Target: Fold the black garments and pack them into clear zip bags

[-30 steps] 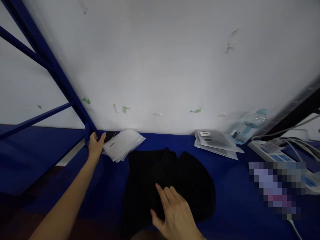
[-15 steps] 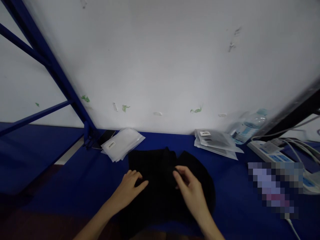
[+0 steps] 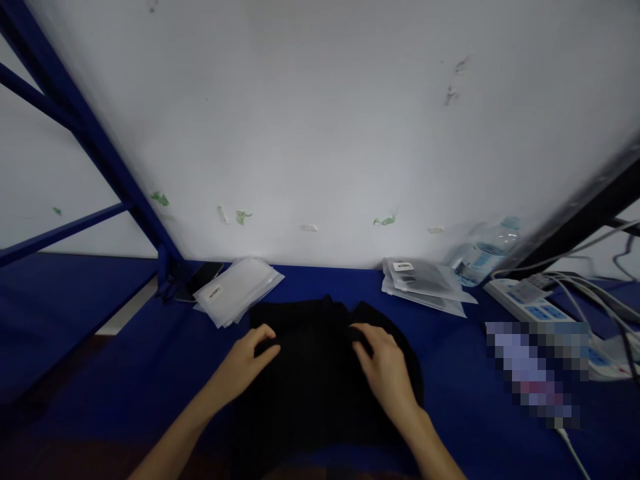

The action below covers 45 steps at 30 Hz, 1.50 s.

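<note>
A black cloth garment [image 3: 310, 380] lies spread over the blue table in front of me; its exact kind is lost in the dark folds. On its left edge rests my left hand [image 3: 245, 363], thumb and fingers parted and nothing gripped between them. Over the right part of the fabric lies my right hand [image 3: 385, 363], its thumb apart from the fingers and dark cloth showing in the gap. A raised fold runs along the garment's far edge between the two hands.
Frosted zip bags [image 3: 237, 290] with a barcode label lie back left, overlapping a dark phone [image 3: 203, 277]. More bags [image 3: 425, 287], holding something dark, lie back right beside a water bottle [image 3: 487, 253]. A power strip [image 3: 540, 310] with cables and a blurred-out device [image 3: 530, 373] sit right. A white wall [image 3: 310, 133] stands behind.
My right hand has gone from pinching the cloth to lying on it with fingers spread. My left hand has shifted slightly left. The cloth between them looks flatter.
</note>
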{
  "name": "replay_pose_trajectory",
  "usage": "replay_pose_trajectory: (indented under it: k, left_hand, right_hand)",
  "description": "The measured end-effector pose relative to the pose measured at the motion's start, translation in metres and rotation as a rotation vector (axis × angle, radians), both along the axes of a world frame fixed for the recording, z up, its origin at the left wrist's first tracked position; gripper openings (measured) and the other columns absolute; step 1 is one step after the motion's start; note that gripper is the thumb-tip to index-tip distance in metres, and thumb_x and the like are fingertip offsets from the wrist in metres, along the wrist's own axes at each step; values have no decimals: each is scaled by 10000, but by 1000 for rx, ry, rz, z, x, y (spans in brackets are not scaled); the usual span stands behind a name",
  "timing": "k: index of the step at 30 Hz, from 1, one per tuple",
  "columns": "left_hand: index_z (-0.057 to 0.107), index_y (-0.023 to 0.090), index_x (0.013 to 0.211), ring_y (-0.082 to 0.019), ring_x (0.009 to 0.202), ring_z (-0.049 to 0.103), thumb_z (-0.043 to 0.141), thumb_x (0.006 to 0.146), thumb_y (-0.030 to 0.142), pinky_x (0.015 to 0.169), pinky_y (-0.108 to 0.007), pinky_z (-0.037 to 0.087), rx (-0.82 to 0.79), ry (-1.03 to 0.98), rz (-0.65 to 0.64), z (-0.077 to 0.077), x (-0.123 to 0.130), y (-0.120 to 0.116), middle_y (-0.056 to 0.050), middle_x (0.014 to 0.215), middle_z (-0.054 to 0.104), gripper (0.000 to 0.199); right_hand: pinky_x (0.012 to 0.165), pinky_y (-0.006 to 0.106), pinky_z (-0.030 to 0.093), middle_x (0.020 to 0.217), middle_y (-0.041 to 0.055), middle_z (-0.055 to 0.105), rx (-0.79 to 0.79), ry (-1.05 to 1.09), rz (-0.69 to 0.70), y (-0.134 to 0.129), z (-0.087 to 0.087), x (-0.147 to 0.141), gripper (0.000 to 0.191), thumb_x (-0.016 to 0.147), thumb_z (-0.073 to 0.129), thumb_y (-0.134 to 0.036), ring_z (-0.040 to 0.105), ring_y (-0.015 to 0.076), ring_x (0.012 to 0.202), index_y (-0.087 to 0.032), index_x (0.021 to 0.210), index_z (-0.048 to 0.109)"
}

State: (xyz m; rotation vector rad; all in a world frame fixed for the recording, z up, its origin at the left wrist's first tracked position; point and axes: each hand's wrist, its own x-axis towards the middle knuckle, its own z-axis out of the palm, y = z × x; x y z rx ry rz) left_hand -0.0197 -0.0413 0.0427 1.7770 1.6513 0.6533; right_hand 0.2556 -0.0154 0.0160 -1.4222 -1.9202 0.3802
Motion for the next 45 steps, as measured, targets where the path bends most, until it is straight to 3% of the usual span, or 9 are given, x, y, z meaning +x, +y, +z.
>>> replay_pose_trajectory:
  k: [4, 9, 12, 19, 24, 28, 35, 42, 45]
  left_hand:
    - [597, 251, 972, -229, 1005, 605, 505, 875, 387, 870, -332, 460, 102, -9, 9, 4, -24, 17, 5, 982, 657, 191]
    - [651, 279, 1043, -242, 1062, 619, 556, 853, 399, 933, -366, 464, 114, 2, 51, -19, -41, 22, 11, 1091, 689, 244]
    - [689, 286, 1017, -247, 1055, 636, 577, 842, 411, 943, -375, 475, 137, -14, 97, -29, -40, 21, 16, 1076, 711, 242]
    - [713, 298, 1011, -219, 1016, 657, 576, 872, 400, 937, -362, 497, 319, -38, 124, -21, -46, 23, 17, 1037, 721, 219]
    - [706, 316, 1064, -225, 1150, 598, 544, 917, 333, 994, -406, 479, 548, 121, -11, -17, -62, -7, -2, 1228, 652, 219]
    - [670, 320, 1119, -222, 1275, 504, 544, 906, 168, 1086, -472, 390, 685, 267, -287, -21, -63, -54, 12, 1244, 652, 290]
    - [674, 263, 1060, -196, 1187, 590, 615, 850, 184, 953, -321, 532, 665, 487, -540, -37, -36, -111, 1, 1154, 707, 232]
    - [613, 284, 1166, -191, 1207, 573, 502, 922, 193, 963, -313, 523, 446, 308, -252, -38, -52, -93, -7, 1213, 668, 283]
    - [611, 284, 1138, -191, 1172, 598, 453, 959, 248, 985, -317, 506, 279, 214, -211, -31, -47, -72, -23, 1248, 639, 242]
  right_hand:
    - [651, 318, 493, 791, 53, 708, -135, 174, -213, 12, 7, 39, 295, 886, 453, -426, 664, 227, 718, -203, 935, 640]
    - [767, 374, 498, 1019, 97, 704, -110, 166, -344, 23, -11, 74, 378, 839, 458, -413, 648, 266, 944, -188, 1104, 605]
    - [887, 434, 458, 1146, 104, 666, 13, 93, -243, 34, -13, 70, 410, 843, 495, -454, 574, 287, 1090, -208, 1152, 605]
    - [856, 427, 470, 893, 53, 709, 37, 101, -43, 42, 1, 54, 257, 852, 554, -460, 609, 255, 928, -251, 896, 696]
    - [844, 357, 486, 944, 45, 674, 16, 195, 4, 7, 7, 74, 213, 845, 604, -437, 622, 217, 915, -245, 919, 661]
    - [852, 327, 493, 950, 34, 666, 10, 94, 72, -28, 3, 92, 148, 859, 603, -390, 612, 215, 980, -264, 927, 641]
    - [759, 303, 551, 865, 25, 691, -55, -97, 131, -61, -25, 109, 151, 885, 551, -374, 646, 212, 908, -279, 839, 659]
    - [760, 330, 543, 938, 45, 701, -9, 1, -8, -31, 4, 87, 213, 892, 516, -388, 669, 212, 850, -262, 991, 656]
    - [786, 327, 531, 966, 38, 694, -83, 13, 127, -7, 15, 50, 195, 903, 494, -322, 664, 203, 863, -262, 986, 659]
